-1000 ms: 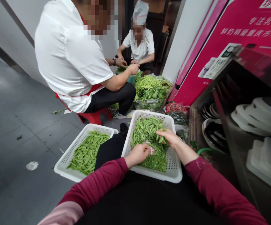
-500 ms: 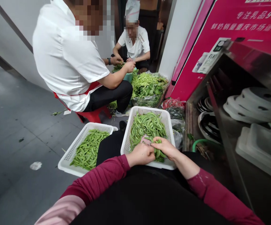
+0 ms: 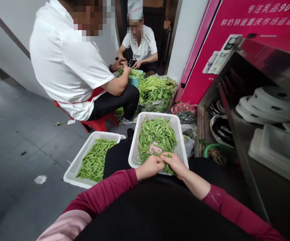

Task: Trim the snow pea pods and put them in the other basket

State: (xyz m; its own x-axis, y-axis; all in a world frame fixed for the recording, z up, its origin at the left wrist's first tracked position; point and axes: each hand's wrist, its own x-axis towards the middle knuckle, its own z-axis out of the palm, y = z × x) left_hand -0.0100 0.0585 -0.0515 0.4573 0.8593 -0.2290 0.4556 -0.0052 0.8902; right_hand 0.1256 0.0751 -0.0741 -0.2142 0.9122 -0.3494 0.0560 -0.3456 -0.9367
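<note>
On my lap rests a white perforated basket [image 3: 183, 142] holding a heap of green pea pods [image 3: 157, 132]. My right hand [image 3: 176, 164] is closed around several pods [image 3: 168, 169] over the basket's near side. My left hand [image 3: 150, 167] is a closed pinch, its fingertips meeting those of my right hand; what it pinches is hidden. Small green scraps lie by my left hand in the basket. A second white basket [image 3: 71, 170], to the left and lower, also holds pea pods [image 3: 96, 157].
A person in white [image 3: 69, 63] sits ahead on a red stool [image 3: 98, 124]; another in a tall hat [image 3: 142, 47] faces them, both handling greens. A bag of leafy greens [image 3: 157, 90] stands beyond my basket. A metal shelf with white dishes [image 3: 272, 103] is close on the right.
My hands have drawn closer together, fingertips now meeting. The view has shifted slightly. The co-workers' hands have moved, and a bunch of greens shows more plainly between them.
</note>
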